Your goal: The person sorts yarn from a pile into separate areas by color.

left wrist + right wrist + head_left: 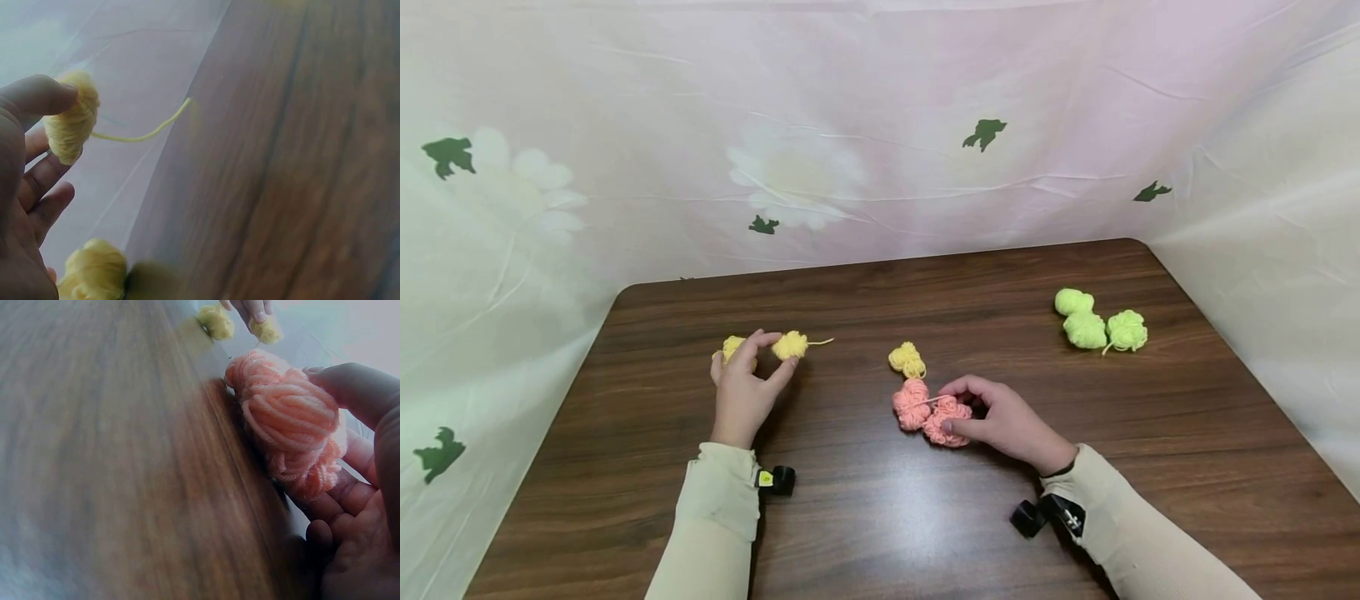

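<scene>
My left hand point(747, 396) pinches a small yellow yarn bundle point(791, 345) between thumb and fingers. A loose tail trails from it, curving away in the left wrist view. Another yellow yarn bundle point(732, 348) lies just behind that hand, partly hidden by the fingers. With thumb and fingers, my right hand point(1006, 419) grips a salmon-pink yarn bundle point(290, 419). A second pink bundle point(912, 406) sits against its left side, a strand of yarn lying between them. Just beyond the pink pair is a third yellow bundle point(907, 361).
Three lime-green yarn bundles point(1086, 330) lie grouped at the back right of the brown wooden table point(865, 517). A pale floral cloth point(865, 100) hangs behind the table and along its sides.
</scene>
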Demonstrator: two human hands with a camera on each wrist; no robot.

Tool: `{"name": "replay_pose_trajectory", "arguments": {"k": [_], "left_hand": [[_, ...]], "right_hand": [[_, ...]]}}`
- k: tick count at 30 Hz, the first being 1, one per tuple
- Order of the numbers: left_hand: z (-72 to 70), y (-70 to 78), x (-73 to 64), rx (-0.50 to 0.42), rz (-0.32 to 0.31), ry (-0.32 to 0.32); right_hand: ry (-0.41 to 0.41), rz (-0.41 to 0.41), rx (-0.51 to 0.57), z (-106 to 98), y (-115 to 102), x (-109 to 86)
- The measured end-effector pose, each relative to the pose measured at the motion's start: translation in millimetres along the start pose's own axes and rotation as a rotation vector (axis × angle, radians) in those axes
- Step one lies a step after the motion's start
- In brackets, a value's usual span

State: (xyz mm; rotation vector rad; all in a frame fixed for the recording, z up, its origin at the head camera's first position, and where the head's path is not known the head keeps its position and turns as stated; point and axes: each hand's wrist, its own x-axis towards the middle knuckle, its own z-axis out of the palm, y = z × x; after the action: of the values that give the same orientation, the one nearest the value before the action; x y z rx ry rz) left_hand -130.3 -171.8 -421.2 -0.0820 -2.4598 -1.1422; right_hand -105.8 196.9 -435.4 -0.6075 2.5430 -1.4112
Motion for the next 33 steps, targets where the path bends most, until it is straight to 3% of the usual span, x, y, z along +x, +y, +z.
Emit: {"name": "replay_pose_trajectory", "arguments": {"k": [9, 17, 23, 33], "left_hand": [[-8.2, -10.1, 2.3, 0.009, -0.044, 0.043], [-15.6, -21.7, 4.2, 0.029, -0.11, 0.006], [-19.5, -30.1, 4.3, -0.01, -0.156, -0.024], [-17.6, -44.8, 2.6, 0.055, -0.116, -0.088]], "right_hand": [[-0.004, 0.006, 0.0, 0, -1, -0.4], [-0.007, 0.014, 0.002, -1, -2, -0.4], [-0.015, 0.024, 0.011, -2, -3, 0.0], [-0.023, 0.037, 0.019, -2, -5, 0.0]]}}
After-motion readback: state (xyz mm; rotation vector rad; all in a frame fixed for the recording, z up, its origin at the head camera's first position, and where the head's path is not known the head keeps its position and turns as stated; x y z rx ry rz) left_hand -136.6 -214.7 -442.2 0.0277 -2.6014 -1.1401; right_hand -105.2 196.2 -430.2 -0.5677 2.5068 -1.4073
